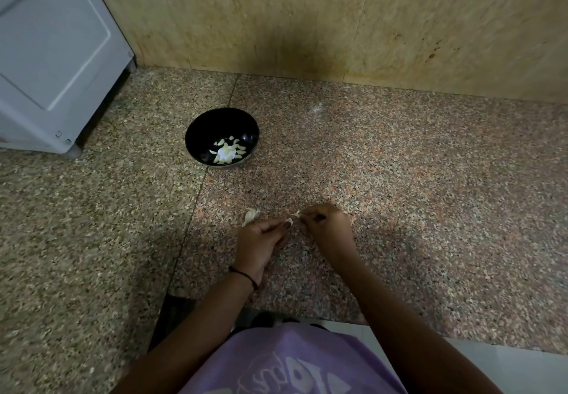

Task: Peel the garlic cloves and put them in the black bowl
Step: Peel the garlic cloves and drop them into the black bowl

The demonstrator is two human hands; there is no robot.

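Far left on my feed there's a white cabinet-like unit [52,55] standing on the speckled stone bench [399,178], w/ a tan stone wall [276,25] running behind. Right of the unit, well apart from the hands, sits the black bowl [215,123]. It's upright, and a small heap of peeled cloves [227,152] lies in its bottom.

Nearer me, a loose garlic piece [250,216], still in its pale skin, lies on the bench just beside the left hand's knuckles; I can't tell if they touch.

The left hand [261,243] has a thin black band [244,275] at the wrist. Its fingers are curled in, and thumb and forefinger pinch one end of a small garlic clove [293,218] just above the bench. The right hand [327,227] meets it from the other side, fingers bunched tight, tips nipping the clove's far end or its skin — too small on my view to say which. So both hands are closed on that one clove, approx. centre frame, nothing else in either.

Bottom edge: a lilac shirt [292,363] w/ white print.
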